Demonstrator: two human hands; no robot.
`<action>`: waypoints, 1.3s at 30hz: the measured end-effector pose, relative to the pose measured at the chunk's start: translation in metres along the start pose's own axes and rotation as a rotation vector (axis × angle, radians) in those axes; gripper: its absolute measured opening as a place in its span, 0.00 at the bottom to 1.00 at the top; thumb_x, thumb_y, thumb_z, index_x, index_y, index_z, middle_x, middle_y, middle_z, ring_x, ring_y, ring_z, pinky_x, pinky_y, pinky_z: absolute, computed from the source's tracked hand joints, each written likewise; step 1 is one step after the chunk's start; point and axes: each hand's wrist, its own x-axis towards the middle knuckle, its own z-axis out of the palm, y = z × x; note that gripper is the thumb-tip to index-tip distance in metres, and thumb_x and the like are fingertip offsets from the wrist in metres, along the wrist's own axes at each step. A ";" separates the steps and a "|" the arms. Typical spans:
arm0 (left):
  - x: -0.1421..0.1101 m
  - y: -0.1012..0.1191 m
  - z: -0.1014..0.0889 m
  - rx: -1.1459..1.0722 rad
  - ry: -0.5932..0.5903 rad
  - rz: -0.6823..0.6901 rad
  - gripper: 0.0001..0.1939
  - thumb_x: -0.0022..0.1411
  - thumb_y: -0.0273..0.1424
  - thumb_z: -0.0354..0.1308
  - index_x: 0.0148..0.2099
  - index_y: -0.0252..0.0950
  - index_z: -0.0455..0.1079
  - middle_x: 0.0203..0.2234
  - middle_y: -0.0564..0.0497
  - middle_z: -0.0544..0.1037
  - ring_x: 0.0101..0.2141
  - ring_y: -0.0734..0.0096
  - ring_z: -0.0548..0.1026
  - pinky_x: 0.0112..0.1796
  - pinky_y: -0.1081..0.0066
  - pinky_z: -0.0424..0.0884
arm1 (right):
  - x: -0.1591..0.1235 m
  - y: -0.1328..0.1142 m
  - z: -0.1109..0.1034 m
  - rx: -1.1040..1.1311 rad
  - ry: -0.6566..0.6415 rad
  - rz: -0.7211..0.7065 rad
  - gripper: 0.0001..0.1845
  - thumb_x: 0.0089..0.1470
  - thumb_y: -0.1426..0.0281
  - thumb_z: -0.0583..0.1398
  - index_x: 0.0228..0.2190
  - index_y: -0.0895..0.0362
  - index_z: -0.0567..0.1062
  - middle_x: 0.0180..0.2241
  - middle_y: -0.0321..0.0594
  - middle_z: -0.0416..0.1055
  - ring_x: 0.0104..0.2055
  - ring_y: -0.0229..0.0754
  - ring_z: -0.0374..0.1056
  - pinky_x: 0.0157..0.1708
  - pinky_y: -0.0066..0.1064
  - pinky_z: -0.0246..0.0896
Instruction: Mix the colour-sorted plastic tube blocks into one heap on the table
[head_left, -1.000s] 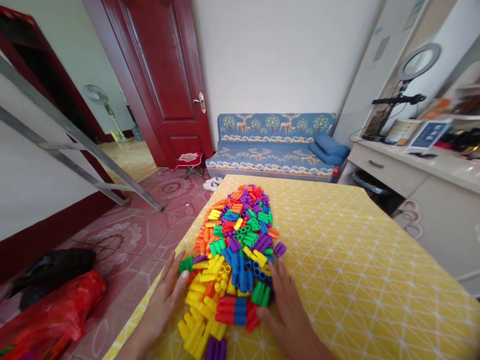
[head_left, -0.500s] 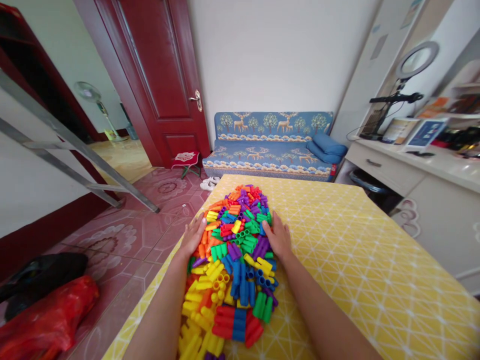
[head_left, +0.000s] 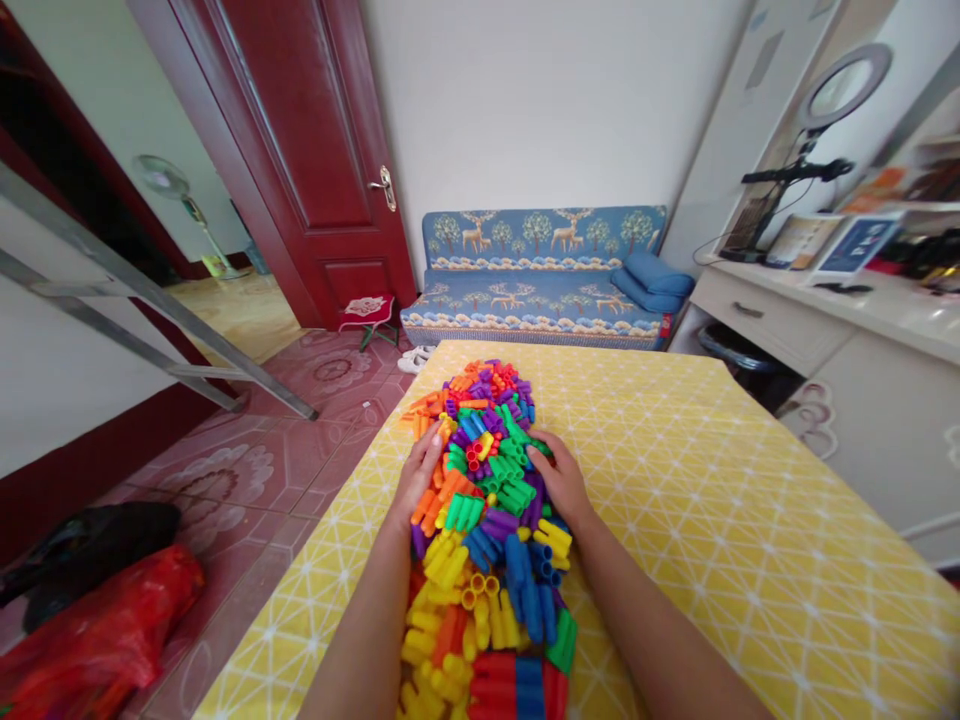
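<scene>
A long heap of plastic building pieces (head_left: pixel 517 495) in yellow, blue, green, red, orange and purple runs down the left half of the table. Many are joined tubes, bullet-shaped. My left hand (head_left: pixel 418 468) lies against the heap's left side, fingers stretched, beside orange pieces. On the opposite side my right hand (head_left: pixel 561 475) rests against green and purple pieces, its fingers extended and partly hidden among them. Neither hand encloses a piece that I can make out. Closer to me are yellow pieces (head_left: pixel 442 620) and a red and blue block (head_left: pixel 517 685).
The pile lies on a yellow patterned tablecloth (head_left: pixel 697 500). Beyond it stands a blue sofa (head_left: pixel 544 285). A metal ladder (head_left: pixel 157 305), a red bag (head_left: pixel 112 630) and a black bag (head_left: pixel 105 545) are at left. A white cabinet (head_left: pixel 855 370) flanks the right.
Both hands are still against the heap's sides. The left has moved rightward, pushing pieces in, and the gap between the hands is narrower. The near pieces appear further right.
</scene>
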 end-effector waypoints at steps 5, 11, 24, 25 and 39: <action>-0.005 0.015 0.032 -0.054 -0.030 0.055 0.24 0.65 0.44 0.49 0.57 0.39 0.68 0.57 0.46 0.69 0.59 0.62 0.64 0.60 0.60 0.56 | -0.008 -0.005 -0.022 0.113 -0.021 0.045 0.24 0.58 0.52 0.54 0.48 0.54 0.72 0.51 0.44 0.70 0.55 0.48 0.64 0.57 0.44 0.56; -0.009 0.032 0.069 -0.016 -0.052 0.152 0.20 0.65 0.42 0.49 0.55 0.42 0.71 0.53 0.47 0.73 0.55 0.63 0.68 0.58 0.61 0.59 | -0.015 0.001 -0.053 0.092 0.001 0.075 0.28 0.56 0.50 0.55 0.51 0.54 0.71 0.53 0.45 0.69 0.56 0.51 0.62 0.58 0.47 0.54; -0.010 0.070 0.074 0.466 -0.167 0.227 0.25 0.60 0.51 0.51 0.50 0.43 0.75 0.50 0.42 0.76 0.51 0.50 0.72 0.51 0.55 0.66 | -0.005 0.006 -0.056 -0.111 -0.003 0.074 0.27 0.61 0.51 0.49 0.51 0.53 0.73 0.53 0.44 0.69 0.57 0.51 0.63 0.60 0.48 0.52; -0.009 0.076 0.065 0.464 -0.176 0.227 0.25 0.59 0.52 0.53 0.49 0.44 0.76 0.48 0.43 0.77 0.49 0.51 0.74 0.49 0.57 0.67 | -0.004 0.012 -0.059 -0.075 0.056 0.114 0.28 0.60 0.50 0.49 0.48 0.55 0.75 0.51 0.45 0.72 0.54 0.52 0.65 0.58 0.48 0.54; 0.098 -0.036 -0.037 0.341 0.043 0.004 0.31 0.64 0.50 0.44 0.60 0.37 0.64 0.60 0.42 0.66 0.62 0.54 0.59 0.61 0.52 0.51 | -0.003 0.033 -0.059 0.145 0.226 0.224 0.30 0.59 0.47 0.49 0.48 0.56 0.73 0.51 0.48 0.70 0.55 0.52 0.64 0.56 0.48 0.56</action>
